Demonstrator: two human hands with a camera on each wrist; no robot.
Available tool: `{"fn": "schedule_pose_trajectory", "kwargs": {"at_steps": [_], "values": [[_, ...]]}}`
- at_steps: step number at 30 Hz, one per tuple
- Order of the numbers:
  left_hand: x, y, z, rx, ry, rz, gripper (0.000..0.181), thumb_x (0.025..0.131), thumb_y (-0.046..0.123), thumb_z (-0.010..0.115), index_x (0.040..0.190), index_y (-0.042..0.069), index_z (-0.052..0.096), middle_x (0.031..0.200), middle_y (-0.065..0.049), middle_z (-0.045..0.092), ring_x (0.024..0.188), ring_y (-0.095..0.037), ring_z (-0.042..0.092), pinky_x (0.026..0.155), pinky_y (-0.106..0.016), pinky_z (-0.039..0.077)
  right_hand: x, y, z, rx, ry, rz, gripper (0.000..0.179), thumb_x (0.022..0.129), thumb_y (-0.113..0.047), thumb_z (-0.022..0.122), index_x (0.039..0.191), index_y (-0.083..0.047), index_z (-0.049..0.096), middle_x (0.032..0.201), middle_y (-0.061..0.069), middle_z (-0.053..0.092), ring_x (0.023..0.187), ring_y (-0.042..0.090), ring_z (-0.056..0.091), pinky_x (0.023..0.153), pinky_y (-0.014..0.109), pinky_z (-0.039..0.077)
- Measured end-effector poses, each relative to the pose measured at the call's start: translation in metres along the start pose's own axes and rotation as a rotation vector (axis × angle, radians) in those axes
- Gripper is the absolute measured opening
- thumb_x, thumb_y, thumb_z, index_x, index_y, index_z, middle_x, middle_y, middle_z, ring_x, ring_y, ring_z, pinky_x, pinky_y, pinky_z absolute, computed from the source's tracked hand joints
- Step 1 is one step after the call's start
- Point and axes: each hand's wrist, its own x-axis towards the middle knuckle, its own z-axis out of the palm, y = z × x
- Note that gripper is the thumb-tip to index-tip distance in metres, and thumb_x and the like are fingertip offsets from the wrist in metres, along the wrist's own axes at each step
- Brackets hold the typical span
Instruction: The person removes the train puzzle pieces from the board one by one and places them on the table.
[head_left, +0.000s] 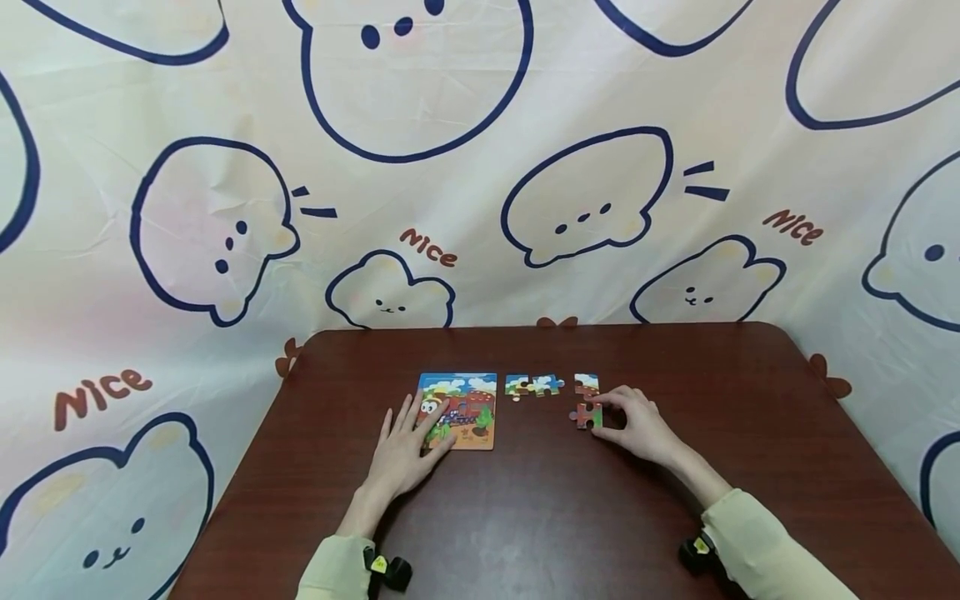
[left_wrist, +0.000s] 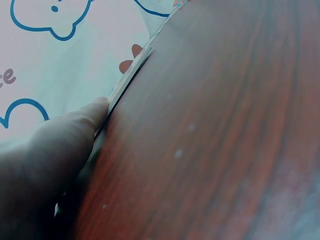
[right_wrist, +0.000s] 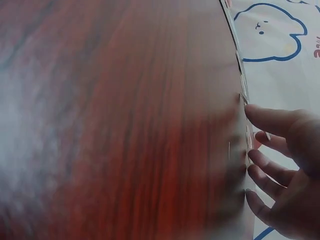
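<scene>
Head view: patterned cloth (head_left: 412,92) beyond table (head_left: 517,533).
Puzzle board (head_left: 468,417): one, picture's top toward 12 o'clock.
Left hand (head_left: 403,454): spread over board's 8 o'clock.
Right hand (head_left: 637,425): pinches one red-green piece (head_left: 587,417) at board's 3 o'clock, tab toward 9.
Joined pieces (head_left: 545,386): two, long axis 9-to-3.
Loose piece (head_left: 587,383): one, red-green piece's 12 o'clock.

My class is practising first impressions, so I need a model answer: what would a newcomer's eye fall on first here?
Probably the backdrop of big blue-outlined cartoon faces, rising behind the dark table. Next, the bright picture board under the spread left hand, and, to its right, the right hand holding a red-and-green puzzle piece.
</scene>
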Motion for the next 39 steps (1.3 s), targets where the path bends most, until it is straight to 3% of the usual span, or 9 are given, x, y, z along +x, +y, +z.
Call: {"fn": "schedule_pose_trajectory", "kwargs": {"at_steps": [8, 20, 25, 30, 33, 36, 39], "values": [[-0.001, 0.0, 0.0, 0.005, 0.011, 0.005, 0.07, 0.108, 0.058, 0.06, 0.17, 0.029, 0.046, 0.184, -0.017, 0.023, 0.172, -0.044, 0.019, 0.137, -0.072, 0.009, 0.0, -0.003, -0.002, -0.138, -0.021, -0.017, 0.044, 0.094, -0.021, 0.089, 0.134, -0.006, 0.077, 0.126, 0.016, 0.067, 0.119, 0.037, 0.058, 0.089, 0.051, 0.043], [0.0, -0.002, 0.003, 0.015, 0.031, 0.021, 0.07, 0.107, 0.057, 0.064, 0.169, 0.029, 0.048, 0.184, -0.018, 0.024, 0.171, -0.045, 0.021, 0.137, -0.072, 0.011, 0.0, -0.001, -0.003, -0.153, -0.046, -0.003, 0.047, 0.095, -0.025, 0.088, 0.137, -0.008, 0.076, 0.128, 0.016, 0.065, 0.12, 0.038, 0.057, 0.088, 0.049, 0.043], [-0.001, -0.003, 0.004, 0.015, 0.019, 0.011, 0.071, 0.107, 0.059, 0.062, 0.17, 0.031, 0.045, 0.185, -0.016, 0.021, 0.173, -0.043, 0.017, 0.138, -0.07, 0.008, 0.001, -0.001, -0.001, -0.101, 0.019, -0.007, 0.053, 0.094, -0.025, 0.089, 0.14, -0.003, 0.072, 0.124, 0.017, 0.067, 0.116, 0.037, 0.06, 0.089, 0.051, 0.043], [-0.002, -0.002, 0.005, 0.023, 0.016, 0.0, 0.072, 0.106, 0.06, 0.062, 0.17, 0.031, 0.044, 0.185, -0.015, 0.019, 0.173, -0.041, 0.016, 0.139, -0.069, 0.006, 0.012, 0.011, 0.017, -0.052, 0.117, -0.103, 0.062, 0.097, -0.042, 0.086, 0.143, -0.004, 0.068, 0.12, 0.015, 0.069, 0.11, 0.034, 0.061, 0.086, 0.048, 0.043], [-0.002, -0.002, 0.005, 0.022, 0.017, -0.004, 0.072, 0.106, 0.06, 0.062, 0.17, 0.031, 0.044, 0.186, -0.014, 0.019, 0.173, -0.041, 0.016, 0.139, -0.069, 0.006, 0.018, -0.001, 0.022, -0.029, 0.107, -0.122, 0.062, 0.098, -0.038, 0.085, 0.147, -0.006, 0.066, 0.123, 0.015, 0.071, 0.115, 0.035, 0.063, 0.09, 0.051, 0.045], [-0.001, -0.001, 0.004, 0.023, 0.02, -0.002, 0.072, 0.106, 0.06, 0.062, 0.17, 0.031, 0.044, 0.186, -0.014, 0.019, 0.173, -0.041, 0.016, 0.139, -0.069, 0.007, 0.023, -0.029, 0.02, -0.016, 0.051, -0.087, 0.063, 0.096, -0.025, 0.088, 0.15, -0.006, 0.063, 0.127, 0.016, 0.073, 0.119, 0.037, 0.065, 0.094, 0.053, 0.046], [-0.001, -0.001, 0.004, 0.027, 0.019, -0.002, 0.073, 0.107, 0.061, 0.061, 0.171, 0.032, 0.043, 0.186, -0.014, 0.018, 0.174, -0.04, 0.015, 0.139, -0.068, 0.006, 0.029, -0.045, 0.026, -0.02, 0.02, -0.082, 0.064, 0.096, -0.025, 0.087, 0.152, -0.005, 0.062, 0.129, 0.015, 0.073, 0.12, 0.034, 0.068, 0.098, 0.053, 0.049]]}}
